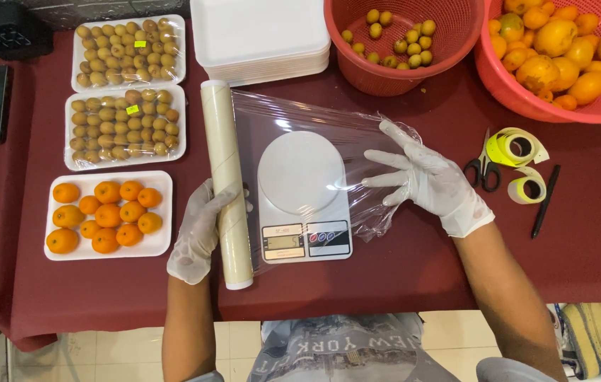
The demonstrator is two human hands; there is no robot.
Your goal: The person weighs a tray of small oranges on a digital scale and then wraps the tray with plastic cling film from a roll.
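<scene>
Oranges (106,216) in white tray (161,244), left hand (198,233) alongside.

Left hand (198,233) and right hand (428,180) wearing translucent white gloves. Cling film roll (226,184) showing cream; film sheet (314,134) looking clear, glossy. Scale (304,198) appearing white, with red and blue buttons. Tabletop (413,269) wearing dark maroon cloth. Trays (109,216) at 9 o'clock showing white, carrying orange and tan-brown fruit. Baskets (399,71) at 1 o'clock glowing red. Tape rolls (516,148) showing neon yellow. Scissors (483,170), pen (545,201) showing black.
</scene>
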